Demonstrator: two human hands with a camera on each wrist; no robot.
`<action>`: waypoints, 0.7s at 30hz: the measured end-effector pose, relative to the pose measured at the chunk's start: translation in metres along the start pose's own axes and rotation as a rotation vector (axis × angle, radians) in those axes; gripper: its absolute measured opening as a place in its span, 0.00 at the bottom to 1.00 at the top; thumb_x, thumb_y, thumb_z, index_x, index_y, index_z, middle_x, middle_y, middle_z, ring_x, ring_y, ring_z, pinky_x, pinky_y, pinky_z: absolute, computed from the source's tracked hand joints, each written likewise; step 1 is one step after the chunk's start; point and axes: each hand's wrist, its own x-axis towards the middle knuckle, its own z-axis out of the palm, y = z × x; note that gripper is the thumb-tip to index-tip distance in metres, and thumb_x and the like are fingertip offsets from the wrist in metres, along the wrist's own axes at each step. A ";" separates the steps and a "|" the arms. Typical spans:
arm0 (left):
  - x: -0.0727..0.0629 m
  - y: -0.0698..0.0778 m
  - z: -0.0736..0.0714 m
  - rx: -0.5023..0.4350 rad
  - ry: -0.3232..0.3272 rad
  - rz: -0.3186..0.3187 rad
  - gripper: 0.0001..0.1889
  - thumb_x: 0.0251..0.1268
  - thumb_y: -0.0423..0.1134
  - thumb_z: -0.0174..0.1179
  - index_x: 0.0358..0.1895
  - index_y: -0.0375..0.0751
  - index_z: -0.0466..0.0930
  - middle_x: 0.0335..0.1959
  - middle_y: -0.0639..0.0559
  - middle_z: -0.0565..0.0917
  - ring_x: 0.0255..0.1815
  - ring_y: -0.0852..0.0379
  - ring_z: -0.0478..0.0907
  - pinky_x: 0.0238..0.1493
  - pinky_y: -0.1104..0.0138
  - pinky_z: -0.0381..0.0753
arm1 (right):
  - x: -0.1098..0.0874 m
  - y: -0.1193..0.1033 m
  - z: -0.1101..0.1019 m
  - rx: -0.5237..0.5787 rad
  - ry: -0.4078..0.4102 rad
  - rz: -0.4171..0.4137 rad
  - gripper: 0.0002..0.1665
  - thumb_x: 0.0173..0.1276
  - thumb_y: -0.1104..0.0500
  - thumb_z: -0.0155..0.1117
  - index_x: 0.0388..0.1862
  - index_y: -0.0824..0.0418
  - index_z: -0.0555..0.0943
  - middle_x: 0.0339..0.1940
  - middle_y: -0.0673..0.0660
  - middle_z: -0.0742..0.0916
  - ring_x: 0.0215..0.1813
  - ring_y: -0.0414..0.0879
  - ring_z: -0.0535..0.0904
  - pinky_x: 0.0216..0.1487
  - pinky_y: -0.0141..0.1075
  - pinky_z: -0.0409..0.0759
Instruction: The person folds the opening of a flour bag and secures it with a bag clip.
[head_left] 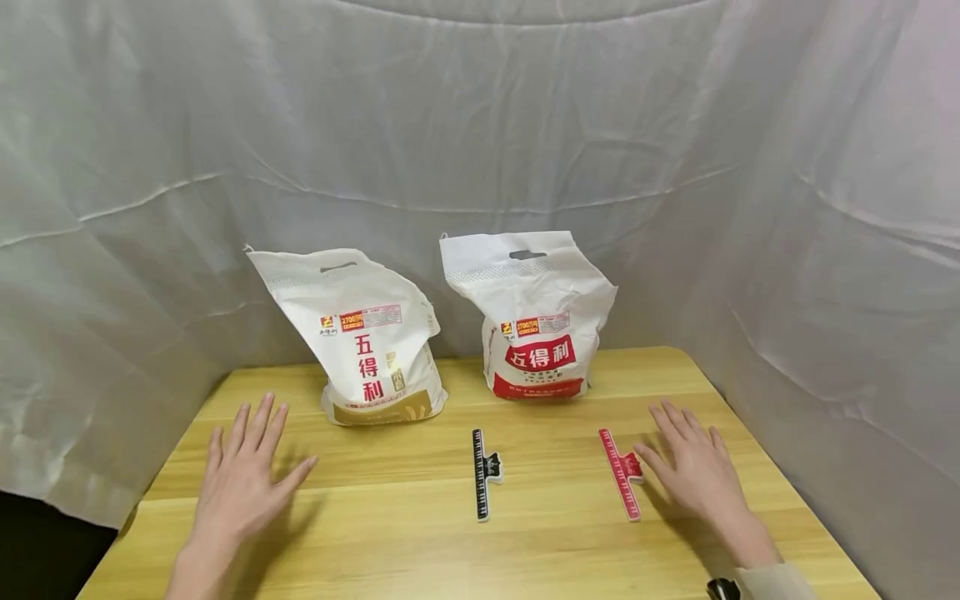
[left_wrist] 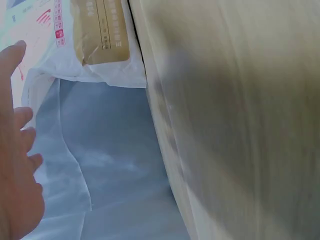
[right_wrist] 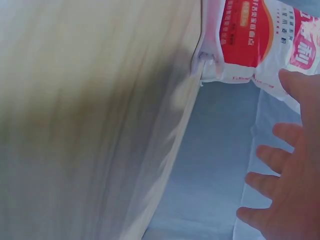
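My left hand (head_left: 243,483) hovers above the left side of the wooden table with fingers spread and nothing in it. Beyond it stands a white flour bag (head_left: 378,350) with a gold-brown band at its base. On the right, my right hand (head_left: 697,467) is spread too, palm down and holding nothing; its thumb tip comes close to a pink bag clip (head_left: 621,475) with a piano-key pattern. A black bag clip (head_left: 482,475) of the same shape lies near the table's middle. Behind the clips, a second flour bag (head_left: 536,325) with red printing stands upright.
The wooden table (head_left: 405,542) has rounded far corners. Grey cloth (head_left: 480,108) hangs behind it and along both sides. Both bags stand near the back edge, their tops with handle slots leaning leftward. A dark band (head_left: 722,589) circles the right wrist by the sleeve.
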 end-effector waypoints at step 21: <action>0.030 0.019 -0.007 -0.065 0.376 0.149 0.44 0.76 0.73 0.39 0.80 0.41 0.63 0.83 0.43 0.60 0.83 0.42 0.54 0.84 0.47 0.41 | 0.021 -0.030 -0.010 0.135 0.512 -0.233 0.37 0.64 0.54 0.71 0.71 0.65 0.76 0.70 0.66 0.80 0.67 0.67 0.77 0.67 0.62 0.73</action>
